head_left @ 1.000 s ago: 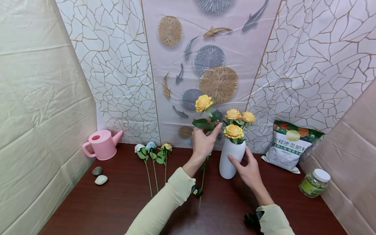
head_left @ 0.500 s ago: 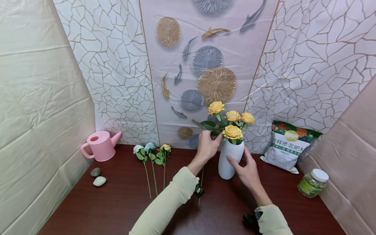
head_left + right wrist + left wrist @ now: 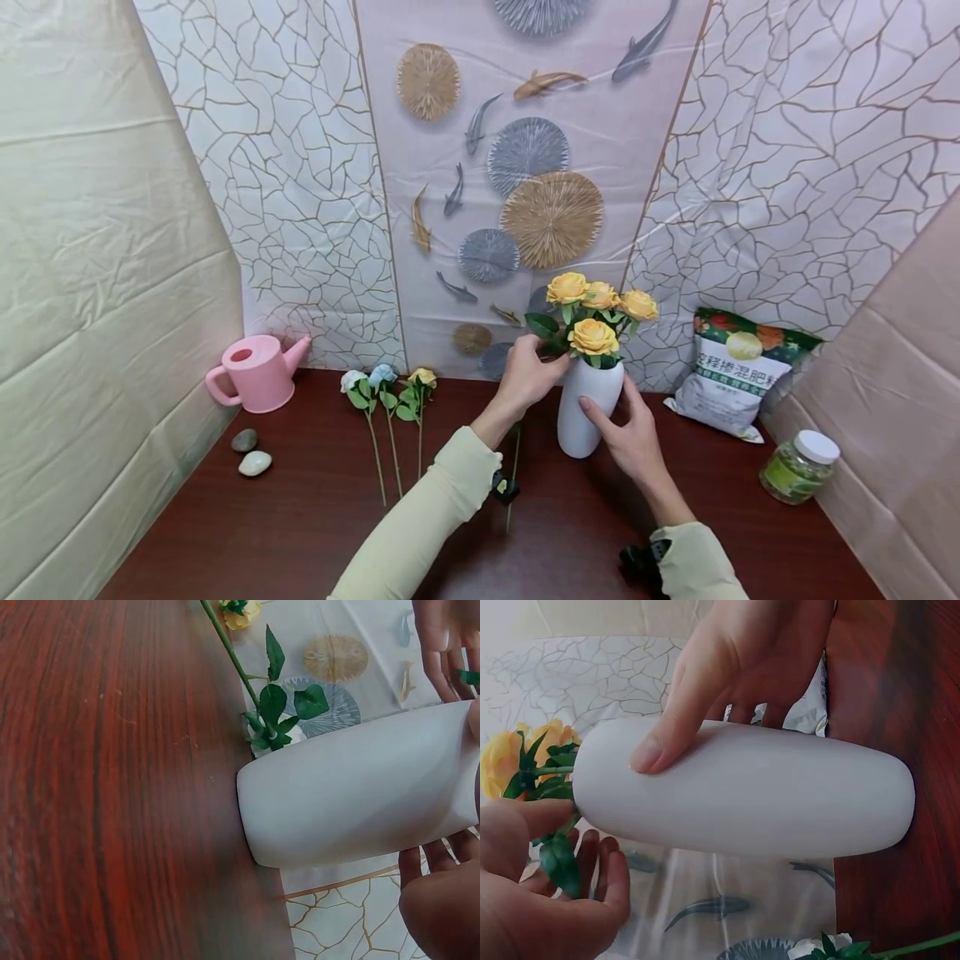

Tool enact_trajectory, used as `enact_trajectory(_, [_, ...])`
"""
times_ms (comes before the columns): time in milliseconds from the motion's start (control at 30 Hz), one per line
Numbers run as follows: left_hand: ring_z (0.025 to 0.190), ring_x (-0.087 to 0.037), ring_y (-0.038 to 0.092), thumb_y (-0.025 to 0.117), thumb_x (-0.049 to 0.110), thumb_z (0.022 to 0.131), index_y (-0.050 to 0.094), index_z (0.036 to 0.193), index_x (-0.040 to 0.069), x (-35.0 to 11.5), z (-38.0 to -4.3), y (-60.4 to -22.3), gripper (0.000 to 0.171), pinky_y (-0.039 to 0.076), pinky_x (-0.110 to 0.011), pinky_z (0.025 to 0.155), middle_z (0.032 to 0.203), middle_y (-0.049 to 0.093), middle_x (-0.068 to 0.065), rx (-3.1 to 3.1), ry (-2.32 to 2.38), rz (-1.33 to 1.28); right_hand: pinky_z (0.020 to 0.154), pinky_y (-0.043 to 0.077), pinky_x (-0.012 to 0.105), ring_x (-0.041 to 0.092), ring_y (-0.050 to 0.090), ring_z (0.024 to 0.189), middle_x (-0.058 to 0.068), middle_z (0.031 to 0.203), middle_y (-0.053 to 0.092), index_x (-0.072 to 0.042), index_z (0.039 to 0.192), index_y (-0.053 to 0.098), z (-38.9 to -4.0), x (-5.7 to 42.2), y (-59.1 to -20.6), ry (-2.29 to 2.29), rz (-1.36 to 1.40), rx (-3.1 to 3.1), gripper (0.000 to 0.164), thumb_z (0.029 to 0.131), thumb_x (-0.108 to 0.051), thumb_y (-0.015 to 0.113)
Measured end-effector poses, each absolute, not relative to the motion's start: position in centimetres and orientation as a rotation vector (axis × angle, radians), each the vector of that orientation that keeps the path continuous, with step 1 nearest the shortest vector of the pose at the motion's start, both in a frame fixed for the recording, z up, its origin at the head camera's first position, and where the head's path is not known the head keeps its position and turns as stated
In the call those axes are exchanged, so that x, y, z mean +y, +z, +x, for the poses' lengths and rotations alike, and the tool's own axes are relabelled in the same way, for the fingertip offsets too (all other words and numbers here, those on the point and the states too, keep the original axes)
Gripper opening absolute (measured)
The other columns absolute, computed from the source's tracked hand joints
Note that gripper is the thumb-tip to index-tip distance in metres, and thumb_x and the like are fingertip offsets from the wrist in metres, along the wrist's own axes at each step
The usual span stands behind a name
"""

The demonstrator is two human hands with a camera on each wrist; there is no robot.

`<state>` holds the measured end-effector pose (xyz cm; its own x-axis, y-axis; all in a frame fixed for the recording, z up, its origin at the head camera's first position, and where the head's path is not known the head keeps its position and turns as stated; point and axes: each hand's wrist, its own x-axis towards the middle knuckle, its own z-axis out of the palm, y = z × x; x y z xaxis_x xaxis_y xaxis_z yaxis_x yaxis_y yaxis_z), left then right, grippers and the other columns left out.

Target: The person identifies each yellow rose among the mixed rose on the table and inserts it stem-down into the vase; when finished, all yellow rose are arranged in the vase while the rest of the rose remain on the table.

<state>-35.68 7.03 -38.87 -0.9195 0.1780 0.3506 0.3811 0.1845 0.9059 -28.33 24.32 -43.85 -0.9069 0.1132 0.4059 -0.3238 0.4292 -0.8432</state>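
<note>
A white vase (image 3: 579, 412) stands upright on the table, artificial yellow roses (image 3: 594, 337) rising from its mouth. My right hand (image 3: 636, 433) grips the vase from the right, thumb across its front and fingers behind. At the mouth's left side, my left hand (image 3: 527, 377) pinches the leafy stem of the leftmost yellow rose (image 3: 567, 287), whose bloom sits beside the others. In the left wrist view, the left thumb and fingers (image 3: 604, 874) meet around that stem near the rim, with a green leaf (image 3: 559, 864) hanging between them. The stem's lower part is hidden inside the vase.
Three flowers lie left: white (image 3: 352, 381), blue (image 3: 383, 374), yellow (image 3: 423, 377). Another stem (image 3: 516, 458) lies beneath my left wrist. A pink watering can (image 3: 262, 379) and two stones (image 3: 255, 462) are farther left; a fertilizer bag (image 3: 738, 375) and lidded jar (image 3: 798, 471) stand right.
My left hand has moved right and slightly down, bringing its yellow rose from left of the vase to its mouth, among the other blooms. The right hand keeps its grip on the vase.
</note>
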Motion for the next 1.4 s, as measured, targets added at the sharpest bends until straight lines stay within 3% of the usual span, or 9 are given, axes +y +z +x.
enact_trajectory(133, [0.090, -0.008, 0.070, 0.076, 0.033, 0.090, 0.073, 0.106, 0.026, 6.8, -35.6, -38.8, 0.017, 0.057, -0.026, 0.072, 0.099, 0.074, 0.008, -2.235, -1.827, -0.543, 0.103, 0.046, 0.041, 0.018, 0.054, 0.130, 0.002, 0.148, 0.052, -0.032, 0.155, 0.034, -28.5, 24.3, -44.0, 1.471, 0.174, -2.286, 0.075, 0.092, -0.039, 0.073])
enact_trajectory(267, [0.084, -0.013, 0.070, 0.077, 0.034, 0.089, 0.074, 0.094, 0.025, 7.1, -35.5, -38.5, 0.010, 0.056, -0.026, 0.067, 0.088, 0.074, 0.008, -2.251, -1.747, -0.474, 0.103, 0.046, 0.035, 0.016, 0.053, 0.130, 0.000, 0.148, 0.052, -0.037, 0.155, 0.033, -29.3, 24.7, -45.0, 1.470, 0.160, -2.279, 0.076, 0.091, -0.040, 0.074])
enact_trajectory(633, [0.063, -0.008, 0.059, 0.076, 0.028, 0.089, 0.074, 0.081, 0.022, 7.8, -36.1, -38.7, 0.011, 0.050, -0.027, 0.057, 0.079, 0.072, 0.003, -2.332, -1.803, -0.424, 0.097, 0.045, 0.018, 0.009, 0.054, 0.128, -0.011, 0.146, 0.053, -0.048, 0.152, 0.031, -30.7, 25.5, -47.2, 1.437, 0.157, -2.248, 0.075, 0.090, -0.043, 0.074])
enact_trajectory(733, [0.068, -0.009, 0.060, 0.076, 0.032, 0.090, 0.074, 0.084, 0.023, 7.2, -36.2, -39.2, 0.011, 0.052, -0.028, 0.060, 0.083, 0.073, 0.005, -2.336, -1.879, -0.511, 0.098, 0.045, 0.020, 0.009, 0.053, 0.128, -0.012, 0.146, 0.052, -0.048, 0.153, 0.030, -30.8, 25.5, -47.2, 1.424, 0.162, -2.257, 0.076, 0.091, -0.044, 0.073])
enact_trajectory(967, [0.102, -0.006, 0.069, 0.073, 0.046, 0.090, 0.073, 0.110, 0.036, 4.4, -35.6, -40.6, 0.023, 0.059, -0.030, 0.085, 0.107, 0.073, 0.013, -2.295, -1.858, -0.673, 0.101, 0.047, 0.031, 0.009, 0.054, 0.127, -0.012, 0.145, 0.053, -0.049, 0.152, 0.030, -30.9, 25.5, -47.3, 1.414, 0.156, -2.256, 0.075, 0.090, -0.044, 0.074])
enact_trajectory(1133, [0.098, -0.006, 0.071, 0.071, 0.034, 0.095, 0.074, 0.114, 0.026, 0.7, -35.2, -41.8, 0.020, 0.059, -0.031, 0.090, 0.106, 0.075, 0.011, -2.217, -1.698, -0.705, 0.103, 0.047, 0.036, 0.012, 0.053, 0.129, -0.008, 0.147, 0.052, -0.048, 0.152, 0.030, -31.0, 25.5, -47.3, 1.421, 0.157, -2.244, 0.076, 0.090, -0.043, 0.074])
enact_trajectory(1233, [0.096, -0.008, 0.072, 0.071, 0.029, 0.095, 0.075, 0.111, 0.026, -2.0, -35.2, -43.0, 0.016, 0.060, -0.033, 0.089, 0.104, 0.076, 0.008, -2.211, -1.614, -0.636, 0.104, 0.046, 0.043, 0.012, 0.053, 0.129, -0.008, 0.147, 0.052, -0.048, 0.152, 0.031, -31.0, 25.5, -47.4, 1.440, 0.161, -2.234, 0.076, 0.090, -0.044, 0.074])
enact_trajectory(1400, [0.091, -0.011, 0.074, 0.071, 0.026, 0.096, 0.075, 0.107, 0.024, -6.2, -35.2, -45.4, 0.012, 0.061, -0.031, 0.081, 0.100, 0.077, 0.005, -2.287, -1.448, -0.515, 0.103, 0.047, 0.041, 0.014, 0.054, 0.129, -0.004, 0.147, 0.053, -0.045, 0.153, 0.031, -30.7, 25.4, -47.3, 1.445, 0.142, -2.231, 0.077, 0.090, -0.041, 0.075])
